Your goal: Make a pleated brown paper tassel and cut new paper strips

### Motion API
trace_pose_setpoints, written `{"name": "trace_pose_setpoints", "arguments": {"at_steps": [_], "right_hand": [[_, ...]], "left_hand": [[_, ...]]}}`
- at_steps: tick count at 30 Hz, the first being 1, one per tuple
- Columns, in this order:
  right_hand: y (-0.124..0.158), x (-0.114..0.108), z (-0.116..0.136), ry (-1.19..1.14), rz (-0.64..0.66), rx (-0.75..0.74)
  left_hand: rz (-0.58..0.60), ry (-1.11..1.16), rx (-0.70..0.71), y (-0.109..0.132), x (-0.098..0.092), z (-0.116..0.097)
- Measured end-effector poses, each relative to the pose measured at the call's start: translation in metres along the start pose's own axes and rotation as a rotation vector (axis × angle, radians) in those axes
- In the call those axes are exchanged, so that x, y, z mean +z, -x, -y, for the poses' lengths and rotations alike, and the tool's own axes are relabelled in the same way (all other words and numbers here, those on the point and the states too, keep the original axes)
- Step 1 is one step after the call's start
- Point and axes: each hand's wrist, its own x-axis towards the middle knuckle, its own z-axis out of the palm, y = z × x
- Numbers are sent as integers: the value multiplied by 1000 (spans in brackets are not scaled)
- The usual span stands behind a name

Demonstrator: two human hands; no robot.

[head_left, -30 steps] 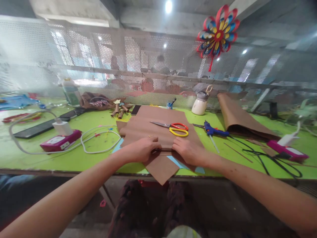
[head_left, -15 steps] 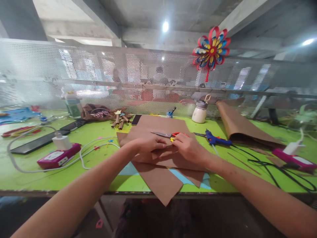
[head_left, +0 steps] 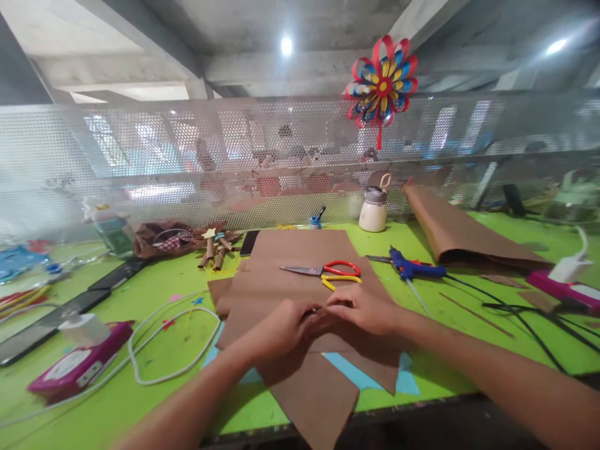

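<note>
Brown paper sheets point(head_left: 300, 262) lie stacked on a green table point(head_left: 154, 331), over a light blue sheet point(head_left: 356, 369). My left hand point(head_left: 281, 325) and my right hand point(head_left: 363, 309) meet at the middle of the stack, fingers curled and pinching the fold of the brown paper between them. Red and yellow scissors point(head_left: 328, 270) rest on the paper just beyond my hands.
A blue glue gun point(head_left: 412, 269) with a black cord lies to the right, near a rolled brown sheet point(head_left: 450, 234). A white jar point(head_left: 374, 211) stands at the back. A pink box point(head_left: 79, 362) with a white cable sits left. A paper pinwheel point(head_left: 380, 84) hangs on the mesh screen.
The view has tilted up and shifted. My hands have drawn back from the scissors and come together, pinching the paper at its middle.
</note>
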Motion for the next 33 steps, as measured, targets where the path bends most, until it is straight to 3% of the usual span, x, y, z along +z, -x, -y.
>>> {"name": "trace_pose_setpoints", "arguments": {"at_steps": [6, 11, 18, 23, 28, 33], "right_hand": [[7, 9, -4, -119, -74, 144], [13, 7, 5, 44, -83, 104], [14, 8, 5, 152, -29, 24], [14, 13, 3, 101, 32, -20], [14, 14, 2, 81, -16, 5], [17, 24, 0, 34, -62, 2]], "left_hand": [[-12, -90, -29, 3, 4, -9], [-27, -167, -97, 5, 8, -6], [-36, -176, -28, 3, 15, 3], [-17, -123, 20, 4, 14, -2], [-28, -62, -79, 2, 3, 0], [137, 198, -205, 3, -4, 12]]}}
